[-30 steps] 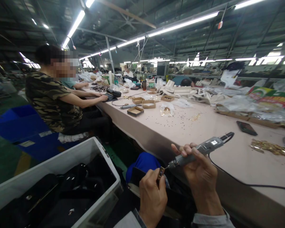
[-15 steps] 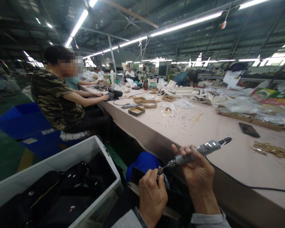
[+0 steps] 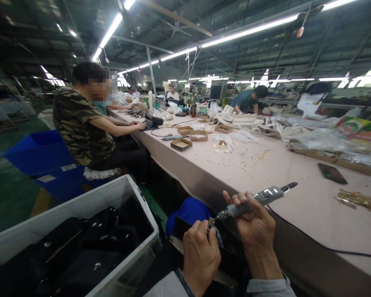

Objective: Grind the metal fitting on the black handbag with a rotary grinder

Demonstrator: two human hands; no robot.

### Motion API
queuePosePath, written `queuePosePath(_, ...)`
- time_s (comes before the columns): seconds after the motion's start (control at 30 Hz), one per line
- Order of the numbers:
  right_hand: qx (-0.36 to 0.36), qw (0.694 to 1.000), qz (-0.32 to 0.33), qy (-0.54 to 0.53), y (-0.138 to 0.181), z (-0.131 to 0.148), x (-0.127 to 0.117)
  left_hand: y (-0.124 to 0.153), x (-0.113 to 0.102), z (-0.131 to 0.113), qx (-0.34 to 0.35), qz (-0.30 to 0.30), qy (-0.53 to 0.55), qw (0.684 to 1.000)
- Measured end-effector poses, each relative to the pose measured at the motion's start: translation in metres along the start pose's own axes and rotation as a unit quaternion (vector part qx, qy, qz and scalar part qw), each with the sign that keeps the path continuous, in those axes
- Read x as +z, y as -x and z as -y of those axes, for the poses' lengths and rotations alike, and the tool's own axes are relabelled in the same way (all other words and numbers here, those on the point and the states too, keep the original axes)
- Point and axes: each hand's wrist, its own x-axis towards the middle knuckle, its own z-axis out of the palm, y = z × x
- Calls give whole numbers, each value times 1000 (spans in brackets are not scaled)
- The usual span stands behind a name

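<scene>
My right hand (image 3: 256, 225) is closed around a grey electric screwdriver (image 3: 256, 201), whose cord trails off to the right. Its thin bit points down-left and meets, or nearly meets, a small gold metal fitting (image 3: 210, 224). Between the thumb and fingers of my left hand (image 3: 201, 253) that fitting is pinched, standing up from the grip. Dark material (image 3: 177, 227), perhaps part of a bag, lies beneath my left hand over my lap; most of it is hidden.
A white bin (image 3: 126, 183) with black bags stands at my left. Small trays (image 3: 181, 144), loose screws, gold fittings (image 3: 363, 200) and a phone (image 3: 332, 173) lie on the long table (image 3: 204, 175). A co-worker (image 3: 83, 119) sits further along, beside a blue bin (image 3: 46, 161).
The view has shifted slightly, so the scene sits further right. The screwdriver's rear end has dropped a little to the left. Both hands keep their holds.
</scene>
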Motion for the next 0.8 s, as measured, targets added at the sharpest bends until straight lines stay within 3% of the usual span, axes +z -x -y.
queuePosePath(0.1,0,1000,-2,-2,0,0,0,1,2,2,11,-26,-5,1000)
queuePosePath(0.33,8,1000,-3,-10,-4,-3,-6,0,2,0,12,-26,-6,1000)
queuePosePath(0.53,7,1000,-9,-9,-4,-4,-8,2,5,2,36,-74,-23,996)
queuePosePath(0.8,9,1000,-1,-14,-3,-3,-9,2,4,2,19,-41,-24,999)
